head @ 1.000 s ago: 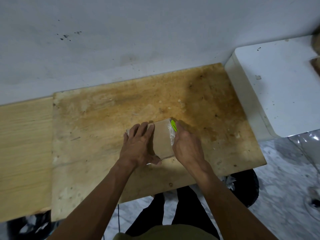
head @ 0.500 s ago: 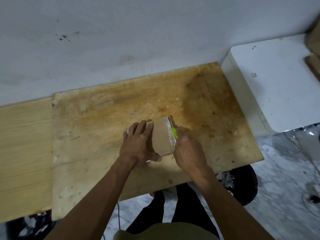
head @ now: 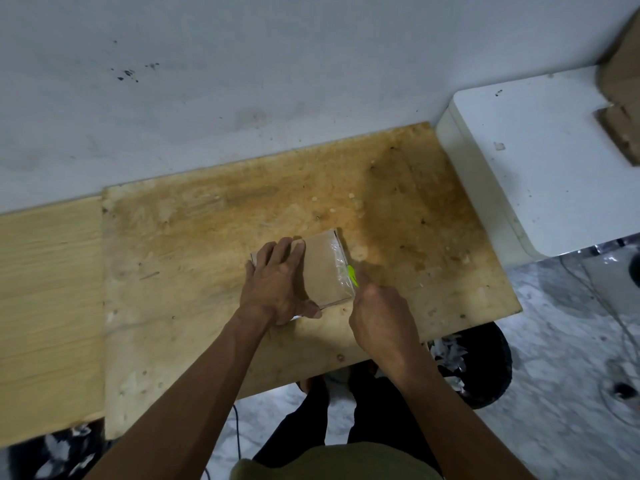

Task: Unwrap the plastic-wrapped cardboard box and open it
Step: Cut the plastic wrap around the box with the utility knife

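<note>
Stained plywood board [head: 214, 258] against a grey wall, white block [head: 540, 168] off at two o'clock. Mid-board lies the plastic-wrapped cardboard box [head: 323, 268], left hand [head: 277, 289] flat on it, fingers spread, pinning it. Right hand [head: 381, 317] at four o'clock, curled round a lime-green cutter [head: 352, 274] touching the box's right edge.

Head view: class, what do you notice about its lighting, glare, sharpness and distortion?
Head view: soft, dim light; faint shadows right of the box and right hand; small glints on the plastic wrap; the green tool is slightly blurred; wide-angle bending curves the table edge and wall line; the frame's lower corners look smeared.
</note>
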`<state>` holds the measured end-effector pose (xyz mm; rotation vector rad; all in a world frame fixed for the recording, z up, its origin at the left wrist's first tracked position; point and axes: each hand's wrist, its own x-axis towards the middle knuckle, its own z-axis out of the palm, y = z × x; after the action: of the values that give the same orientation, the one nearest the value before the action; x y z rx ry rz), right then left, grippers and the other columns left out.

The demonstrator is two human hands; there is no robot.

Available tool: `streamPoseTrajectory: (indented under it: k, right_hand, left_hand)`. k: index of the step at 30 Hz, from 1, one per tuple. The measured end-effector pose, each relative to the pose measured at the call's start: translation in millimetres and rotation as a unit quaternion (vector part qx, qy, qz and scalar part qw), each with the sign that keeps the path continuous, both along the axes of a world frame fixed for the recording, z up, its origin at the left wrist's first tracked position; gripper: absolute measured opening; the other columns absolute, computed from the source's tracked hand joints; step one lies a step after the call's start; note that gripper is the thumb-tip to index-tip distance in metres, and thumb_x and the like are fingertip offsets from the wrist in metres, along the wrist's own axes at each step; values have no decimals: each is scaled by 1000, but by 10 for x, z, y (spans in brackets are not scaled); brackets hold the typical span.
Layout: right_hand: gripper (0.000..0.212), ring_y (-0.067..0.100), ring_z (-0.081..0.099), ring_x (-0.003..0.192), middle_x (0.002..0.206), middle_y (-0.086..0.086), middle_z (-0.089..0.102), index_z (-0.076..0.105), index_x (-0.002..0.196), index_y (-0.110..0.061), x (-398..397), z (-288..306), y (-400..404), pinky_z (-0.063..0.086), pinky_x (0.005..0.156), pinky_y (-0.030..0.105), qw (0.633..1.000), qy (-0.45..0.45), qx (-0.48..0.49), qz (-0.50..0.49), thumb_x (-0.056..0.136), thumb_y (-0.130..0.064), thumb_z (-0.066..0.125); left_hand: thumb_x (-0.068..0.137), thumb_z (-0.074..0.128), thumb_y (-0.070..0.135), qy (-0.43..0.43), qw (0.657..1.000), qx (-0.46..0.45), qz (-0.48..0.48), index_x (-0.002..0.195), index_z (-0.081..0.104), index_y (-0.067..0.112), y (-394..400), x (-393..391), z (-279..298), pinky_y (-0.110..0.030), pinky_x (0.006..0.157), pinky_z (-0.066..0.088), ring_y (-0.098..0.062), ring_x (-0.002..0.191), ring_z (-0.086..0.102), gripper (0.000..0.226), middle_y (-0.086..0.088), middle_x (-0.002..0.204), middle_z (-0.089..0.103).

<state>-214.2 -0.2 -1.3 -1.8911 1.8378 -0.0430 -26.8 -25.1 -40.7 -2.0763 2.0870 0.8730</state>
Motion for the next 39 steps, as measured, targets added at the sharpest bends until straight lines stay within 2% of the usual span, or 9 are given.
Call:
streamPoseTrajectory:
  k: [3,7,11,16,21,27,33,39]
  right_hand:
    - [60,30,67,84,92,12,68,29,150,-23,-11,46,76,42,62,29,1000,-2,14,-2,93,-7,42]
    - [59,33,66,89,97,14,68,31,148,-20,-46,74,177,42,65,32,1000,0,32,-2,92,-4,38]
    - [63,31,65,86,95,11,66,25,151,-25,-25,63,373,52,72,39,999,-20,47,7,93,-5,38]
    - [56,29,64,78,85,7,62,25,150,-29,-68,52,415,50,66,37,998,-59,6,-31,98,-13,40]
    - [59,37,63,86,96,12,65,26,150,-28,-38,93,151,41,66,36,998,-48,-6,-32,95,-11,40]
    - [63,36,64,93,105,15,63,23,151,-23,-16,106,130,49,75,40,999,-13,27,-19,93,-5,39]
    - [65,35,61,101,116,16,57,12,154,-21,65,157,221,47,81,39,997,6,65,-34,97,-5,37]
    - [65,32,62,97,109,13,58,9,154,-21,80,205,413,49,80,38,996,12,81,-25,98,-6,37]
  left_hand:
    - [47,82,70,-2,1000,3,3,156,9,28,0,-1,0,-61,117,13,-25,146,0,138,6,160,6]
    - [46,80,72,-7,1000,-1,-1,156,10,27,-3,-2,-5,-62,115,18,-27,146,2,138,5,160,7]
    - [45,80,73,-13,1000,2,-8,156,9,26,-8,-4,-2,-62,114,20,-27,146,2,139,5,160,8]
    - [43,80,73,-12,1000,1,-5,156,11,27,-13,-2,-12,-62,113,22,-26,145,4,140,5,159,9]
    - [43,80,73,-18,1000,-1,-4,156,10,27,-2,-1,-19,-61,114,21,-26,145,3,140,5,160,9]
    - [43,81,73,-16,1000,0,-2,156,10,27,-11,1,-29,-61,114,20,-26,146,2,141,5,160,8]
    - [43,82,71,-10,1000,1,0,156,10,27,-7,1,-27,-62,114,18,-26,146,1,141,5,160,7]
    - [42,82,72,-9,1000,-6,-4,155,12,27,-2,10,-32,-62,113,21,-26,145,5,140,4,160,10]
